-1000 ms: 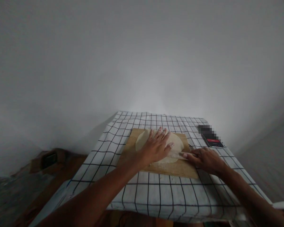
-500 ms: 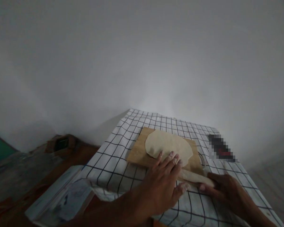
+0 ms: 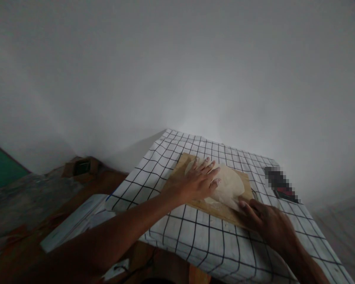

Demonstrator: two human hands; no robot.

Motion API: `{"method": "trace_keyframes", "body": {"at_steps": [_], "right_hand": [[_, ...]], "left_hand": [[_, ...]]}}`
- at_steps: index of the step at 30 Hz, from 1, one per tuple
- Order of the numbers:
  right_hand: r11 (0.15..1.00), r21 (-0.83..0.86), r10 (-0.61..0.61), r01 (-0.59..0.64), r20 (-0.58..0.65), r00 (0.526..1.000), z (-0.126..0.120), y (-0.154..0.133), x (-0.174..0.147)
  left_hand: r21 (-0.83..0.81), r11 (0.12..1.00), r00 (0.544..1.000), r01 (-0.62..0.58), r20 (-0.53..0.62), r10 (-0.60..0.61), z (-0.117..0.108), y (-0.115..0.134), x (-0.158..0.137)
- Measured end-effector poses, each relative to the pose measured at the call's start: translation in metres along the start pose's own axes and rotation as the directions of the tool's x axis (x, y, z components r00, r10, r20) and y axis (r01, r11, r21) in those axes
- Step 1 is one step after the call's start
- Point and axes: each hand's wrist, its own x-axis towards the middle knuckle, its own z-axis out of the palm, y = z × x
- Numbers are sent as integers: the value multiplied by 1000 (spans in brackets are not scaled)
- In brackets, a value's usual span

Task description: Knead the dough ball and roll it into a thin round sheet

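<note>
A flattened sheet of pale dough (image 3: 232, 181) lies on a wooden board (image 3: 177, 169). My left hand (image 3: 199, 179) rests over the left part of the dough with its fingers spread and dusted with flour. My right hand (image 3: 263, 217) is closed round the near right end of a pale rolling pin (image 3: 233, 203). The pin reaches over the near side of the dough. Its far end blends into the dough and my left palm, so I cannot tell whether that palm touches it.
A white checked cloth (image 3: 192, 232) covers the table under the board. A dark, pixelated flat object (image 3: 281, 183) lies to the right. White walls stand behind. On the left are a cardboard box (image 3: 83, 167) and a white panel-like object (image 3: 73, 221), lower than the tabletop.
Both hands have moved forward, the left from the dough's near edge onto its left part. The rolling pin has gone from in front of the board onto the dough.
</note>
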Motion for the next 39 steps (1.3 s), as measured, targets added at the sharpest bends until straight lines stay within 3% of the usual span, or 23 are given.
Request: {"method": "trace_keyframes", "body": {"at_steps": [4,10,13,17,20,23,26,29,32,35,39], "right_hand": [[997,38,65,-72,152,986,-1,-5,-17],[991,109,64,-83,169,984,1,-10,-41],[973,188,103,-134,166,981,-6,-3,-34],[937,238,220,-255,161,962,-13,33,-12],[919,266,250,-290,175,952,-13,62,-4],[914,294,218,-278,222,950,-9,75,-5],[922,272,221,-277,218,950,-3,78,-4],[928,216,277,-302,138,951,1,79,4],[925,171,328,-340,92,940,3,79,14],[938,185,280,-295,103,955,1,77,14],[947,246,161,-206,189,969,-5,69,-6]], "left_hand": [[-41,999,1000,20,-21,-21,-17,20,-34],[-187,981,997,-56,44,65,-36,36,-74],[-229,972,998,-50,37,60,-42,32,-53],[-282,955,996,-92,-7,94,-38,24,25],[-289,946,979,-147,92,180,-20,23,88],[-272,951,978,-149,102,182,9,32,124],[-233,961,983,-147,77,168,38,43,133],[-190,972,989,-141,19,147,56,48,137],[-150,980,992,-128,-18,126,61,46,147],[-119,988,995,-102,-11,102,61,47,149],[-89,995,999,-54,-8,54,51,59,104]]}}
